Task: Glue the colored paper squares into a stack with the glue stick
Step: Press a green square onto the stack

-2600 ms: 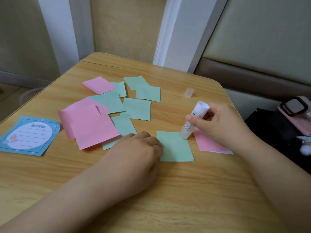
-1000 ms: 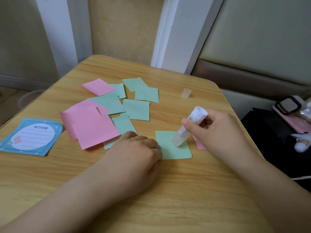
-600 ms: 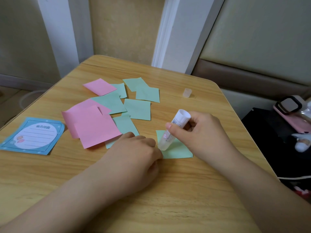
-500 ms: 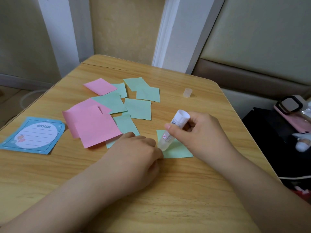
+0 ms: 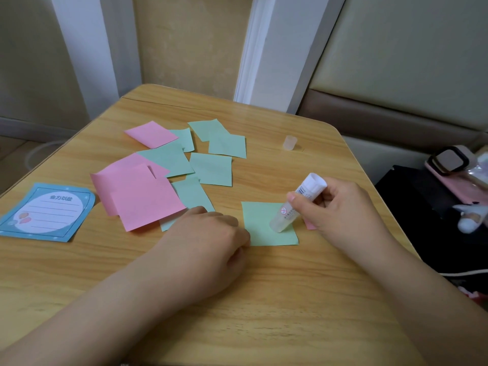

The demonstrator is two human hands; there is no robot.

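Note:
A green paper square (image 5: 260, 228) lies flat near the middle of the wooden table (image 5: 264, 299). My right hand (image 5: 340, 210) grips a white glue stick (image 5: 295, 204), tilted, with its tip down on the right part of that square. My left hand (image 5: 208, 241) rests on the table with curled fingers touching the square's left edge. A pink square (image 5: 309, 225) peeks out from under my right hand. Several loose green squares (image 5: 211, 169) and pink squares (image 5: 142, 199) lie scattered to the left and behind.
The glue stick's clear cap (image 5: 289, 142) stands upright at the back right. A blue notepad card (image 5: 47, 212) lies at the left edge. Off the table's right side sit a black bag (image 5: 433, 207) and a pink phone (image 5: 454, 167).
My right hand has slid the glue stick from the green square's left side back to its right part. The left hand has stayed in place.

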